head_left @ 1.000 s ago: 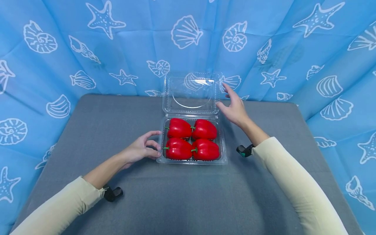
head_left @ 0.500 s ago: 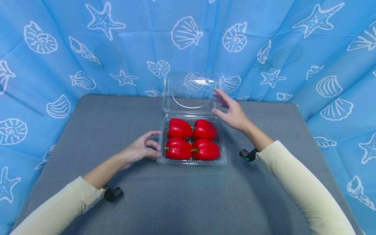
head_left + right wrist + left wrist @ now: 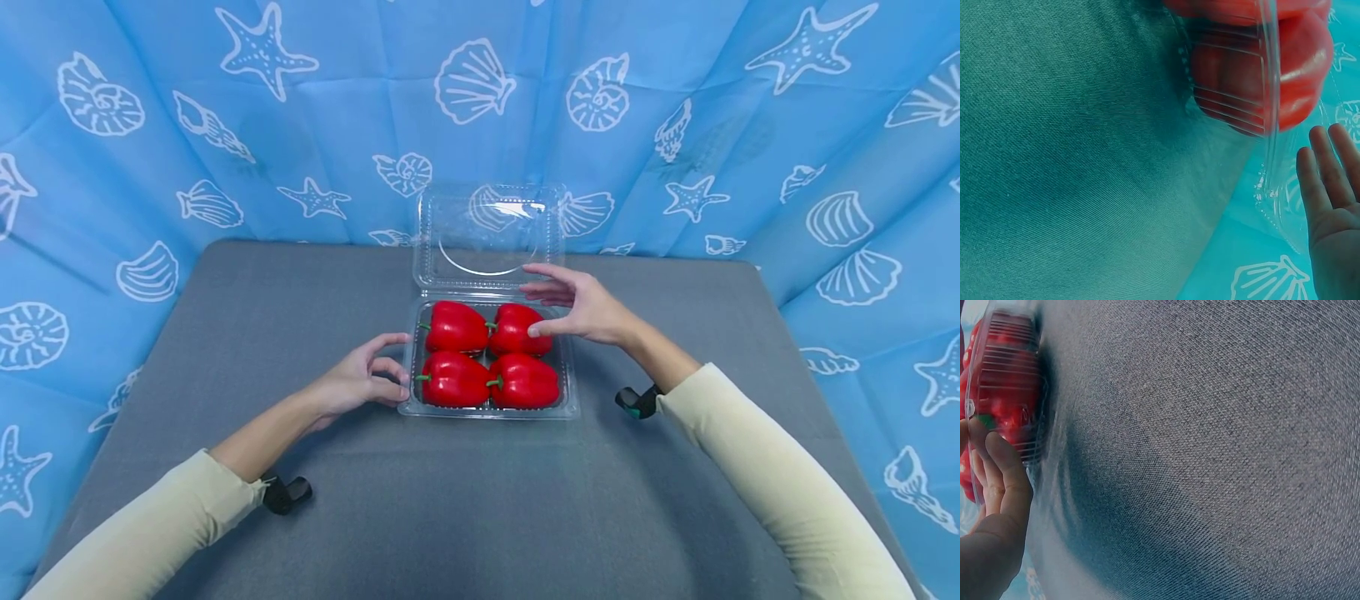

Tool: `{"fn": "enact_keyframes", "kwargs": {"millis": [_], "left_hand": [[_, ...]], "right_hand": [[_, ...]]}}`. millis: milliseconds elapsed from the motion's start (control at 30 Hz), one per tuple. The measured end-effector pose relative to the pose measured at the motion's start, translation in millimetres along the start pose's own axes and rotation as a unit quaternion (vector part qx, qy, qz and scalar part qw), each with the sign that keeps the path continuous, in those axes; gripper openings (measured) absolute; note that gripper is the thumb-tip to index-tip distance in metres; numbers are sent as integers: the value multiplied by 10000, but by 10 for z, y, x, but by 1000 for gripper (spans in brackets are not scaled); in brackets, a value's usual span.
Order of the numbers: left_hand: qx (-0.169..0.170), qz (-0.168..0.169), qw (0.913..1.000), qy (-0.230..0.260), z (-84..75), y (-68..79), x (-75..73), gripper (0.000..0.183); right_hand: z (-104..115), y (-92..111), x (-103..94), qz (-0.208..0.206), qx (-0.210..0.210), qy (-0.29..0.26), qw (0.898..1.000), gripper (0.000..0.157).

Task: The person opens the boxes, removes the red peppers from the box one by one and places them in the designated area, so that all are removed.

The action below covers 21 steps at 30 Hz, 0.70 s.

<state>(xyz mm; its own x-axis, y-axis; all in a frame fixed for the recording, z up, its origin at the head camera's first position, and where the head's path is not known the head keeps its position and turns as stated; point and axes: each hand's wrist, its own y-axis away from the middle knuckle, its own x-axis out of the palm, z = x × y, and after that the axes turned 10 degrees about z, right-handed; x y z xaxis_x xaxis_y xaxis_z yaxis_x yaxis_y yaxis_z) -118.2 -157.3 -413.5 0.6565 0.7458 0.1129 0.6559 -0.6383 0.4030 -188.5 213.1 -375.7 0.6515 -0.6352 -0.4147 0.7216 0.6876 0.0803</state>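
Observation:
A clear plastic clamshell container [image 3: 573, 392] sits mid-table in the head view, holding several red bell peppers in two rows. Its lid [image 3: 450, 250] is raised and leans back behind it. At the left rim my left hand [image 3: 360, 379] has fingers to both sides of the edge, as the left wrist view also shows. My right hand [image 3: 592, 308] is over the right back corner, fingers extended, its thumb overlapping the back right bell pepper [image 3: 510, 329]. From the right wrist view, straight fingers [image 3: 1329, 165] appear beside the rim.
The table [image 3: 480, 500] has a grey cloth over it. A blue curtain [image 3: 315, 125] with white shells and starfish hangs behind and at both sides. Dark wrist straps [image 3: 285, 494] jut from both sleeves.
My right hand has moved from the lid's right edge down and leftward to the back right bell pepper. The left hand has stayed at the container's left rim.

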Motion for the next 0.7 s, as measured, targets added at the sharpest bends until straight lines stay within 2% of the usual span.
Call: {"fn": "enact_keyframes", "kwargs": {"millis": [400,700], "left_hand": [[-59,-18,10000,61,3,-14,2,80],[-121,-41,9999,26,6,-29,-3,79]], "right_hand": [[-59,-2,38,304,139,326,9989,83],[-71,-25,106,299,101,1184,9925,82]]}}
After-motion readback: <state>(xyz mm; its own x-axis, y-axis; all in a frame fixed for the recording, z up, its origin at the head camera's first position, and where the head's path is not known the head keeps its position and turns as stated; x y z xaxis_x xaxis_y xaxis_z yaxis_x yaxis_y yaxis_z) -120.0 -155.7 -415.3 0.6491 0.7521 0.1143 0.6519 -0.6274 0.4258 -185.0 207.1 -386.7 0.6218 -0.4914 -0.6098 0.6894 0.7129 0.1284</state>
